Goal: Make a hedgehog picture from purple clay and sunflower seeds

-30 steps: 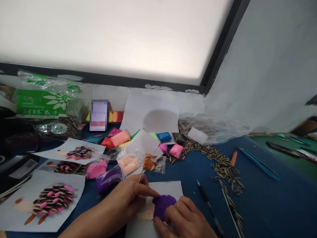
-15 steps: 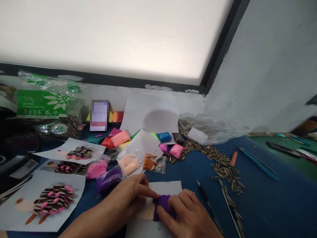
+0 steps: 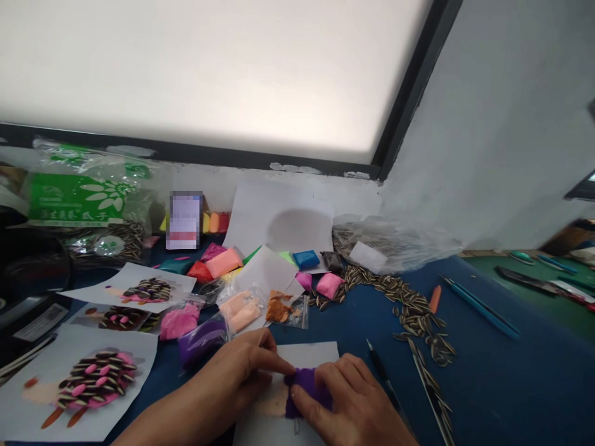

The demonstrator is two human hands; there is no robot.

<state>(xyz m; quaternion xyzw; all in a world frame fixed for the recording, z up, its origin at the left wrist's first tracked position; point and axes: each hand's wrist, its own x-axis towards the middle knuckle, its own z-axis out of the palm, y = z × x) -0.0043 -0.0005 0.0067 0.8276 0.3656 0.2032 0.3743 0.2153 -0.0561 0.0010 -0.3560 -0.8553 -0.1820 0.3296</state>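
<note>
Across a blue tabletop [image 3: 483,384], a white sheet [image 3: 320,351] is laid flat at the near centre, apparently as backing. Over it, the left hand [image 3: 253,365] and right hand [image 3: 351,396] are brought in from opposite sides. Between them, on the sheet, purple clay [image 3: 304,376] is pressed at its far left edge by the left index fingertip, likely for steadying; its right part is covered by curled right fingers, spread from the thumb. Whether it is pinched by either hand cannot be told. Peach clay [image 3: 272,406] is seen at its left. Since one second earlier, the right thumb has been shifted from the near edge onto the purple face.
</note>
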